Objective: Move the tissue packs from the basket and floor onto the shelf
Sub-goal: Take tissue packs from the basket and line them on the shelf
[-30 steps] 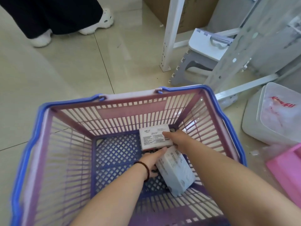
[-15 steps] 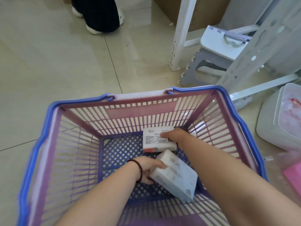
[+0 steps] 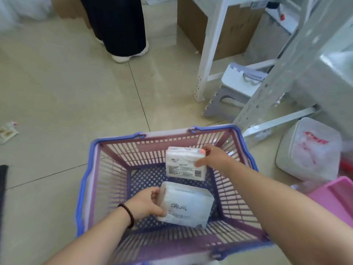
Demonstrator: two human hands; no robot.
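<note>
A pink and blue plastic basket (image 3: 91, 180) stands on the tiled floor below me. Inside it, my left hand (image 3: 145, 204) grips the left end of a large white tissue pack (image 3: 188, 206) with dark characters on it. My right hand (image 3: 212, 156) holds the right end of a smaller white tissue pack (image 3: 183, 165) with a printed label, lifted near the basket's far wall. A white metal shelf frame (image 3: 208, 60) rises at the upper right.
A grey folding step stool (image 3: 235, 87) sits under the shelf. A white lidded plastic tub (image 3: 309, 150) and a pink tray (image 3: 336, 197) lie at the right. A person in dark trousers and white shoes (image 3: 118, 29) stands at the back. Cardboard boxes (image 3: 193, 22) are behind the shelf leg. A small wrapper (image 3: 7, 131) lies at the left.
Both hands have lifted their tissue packs up from the basket floor, and the packs now look larger and higher. My head has tilted up, showing more of the room.
</note>
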